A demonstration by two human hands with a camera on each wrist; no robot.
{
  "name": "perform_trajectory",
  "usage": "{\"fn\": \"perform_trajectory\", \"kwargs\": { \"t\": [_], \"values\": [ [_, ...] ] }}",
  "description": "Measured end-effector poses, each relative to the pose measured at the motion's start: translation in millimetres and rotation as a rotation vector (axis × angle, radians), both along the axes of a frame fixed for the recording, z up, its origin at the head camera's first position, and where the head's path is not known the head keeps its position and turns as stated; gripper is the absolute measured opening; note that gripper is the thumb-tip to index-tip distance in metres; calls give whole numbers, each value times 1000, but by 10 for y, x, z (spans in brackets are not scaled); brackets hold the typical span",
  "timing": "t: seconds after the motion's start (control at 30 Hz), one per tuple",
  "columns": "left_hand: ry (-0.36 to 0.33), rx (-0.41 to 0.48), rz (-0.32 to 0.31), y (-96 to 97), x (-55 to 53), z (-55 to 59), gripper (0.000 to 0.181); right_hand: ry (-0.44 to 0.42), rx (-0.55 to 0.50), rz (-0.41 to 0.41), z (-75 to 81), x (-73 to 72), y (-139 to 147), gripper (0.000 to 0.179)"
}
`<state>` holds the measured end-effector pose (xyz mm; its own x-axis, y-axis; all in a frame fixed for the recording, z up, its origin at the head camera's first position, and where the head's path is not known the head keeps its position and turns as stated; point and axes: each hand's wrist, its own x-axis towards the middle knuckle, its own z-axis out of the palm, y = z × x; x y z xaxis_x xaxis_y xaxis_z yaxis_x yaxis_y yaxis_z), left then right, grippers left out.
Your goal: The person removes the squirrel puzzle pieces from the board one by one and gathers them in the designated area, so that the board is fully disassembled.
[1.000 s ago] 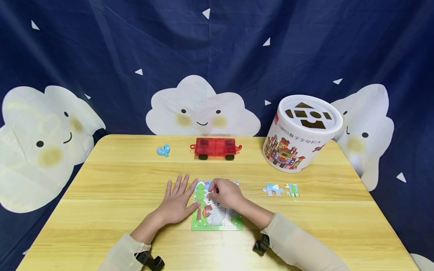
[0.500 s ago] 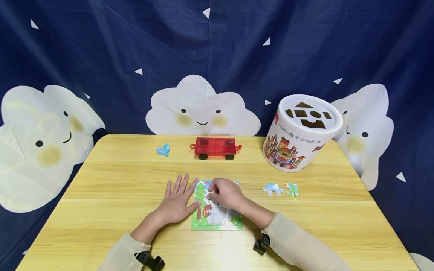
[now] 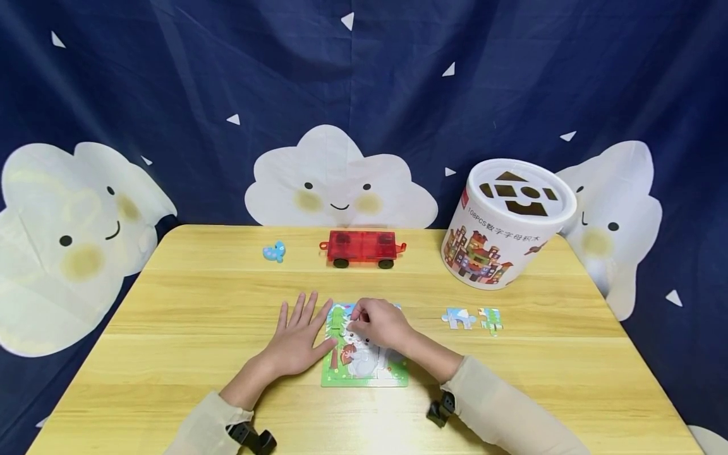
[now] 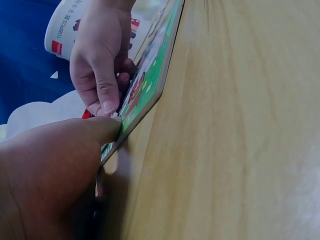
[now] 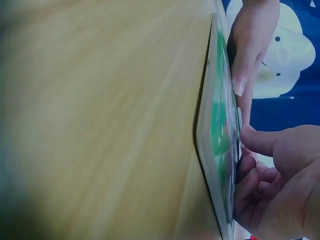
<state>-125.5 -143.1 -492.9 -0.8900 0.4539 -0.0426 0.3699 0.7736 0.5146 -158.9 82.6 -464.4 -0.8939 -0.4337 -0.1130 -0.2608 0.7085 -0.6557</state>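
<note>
A jigsaw puzzle in a green-edged board [image 3: 364,382] lies in front of me, showing a tree and a grey animal with a brown acorn. My left hand [image 3: 296,347] lies with spread, straight fingers on its left side, the thumb [image 4: 107,129] touching the board's edge. Over the puzzle's upper part, my right hand [image 3: 382,323] pinches a puzzle piece with part of the tree [image 3: 339,321], which sits slightly raised out of line. Its edge [image 5: 240,120] shows by the right thumb. Fingers hide part of the picture.
Two loose puzzle pieces, a blue one [image 3: 458,318] and a green tree one [image 3: 490,320], lie to the right. Farther back are a small blue toy animal [image 3: 274,252], a red toy wagon [image 3: 361,248] and a white block bucket [image 3: 506,227].
The tree piece by my right fingertips now stands raised and shifted from the picture around it. My right hand has barely moved; the left hand has stayed in place.
</note>
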Motion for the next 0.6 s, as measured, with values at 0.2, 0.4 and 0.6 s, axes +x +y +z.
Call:
{"fn": "perform_trajectory", "kwargs": {
  "t": [0.2,0.4,0.6],
  "values": [
    [-34,-64,11,27,1,90,77,20,8,55,-5,-3,14,13],
    [-48,-110,13,30,-4,93,77,20,4,62,-11,-4,7,15],
    [-48,-101,14,29,-5,83,77,15,-12,74,-8,-8,14,17]
  ]
}}
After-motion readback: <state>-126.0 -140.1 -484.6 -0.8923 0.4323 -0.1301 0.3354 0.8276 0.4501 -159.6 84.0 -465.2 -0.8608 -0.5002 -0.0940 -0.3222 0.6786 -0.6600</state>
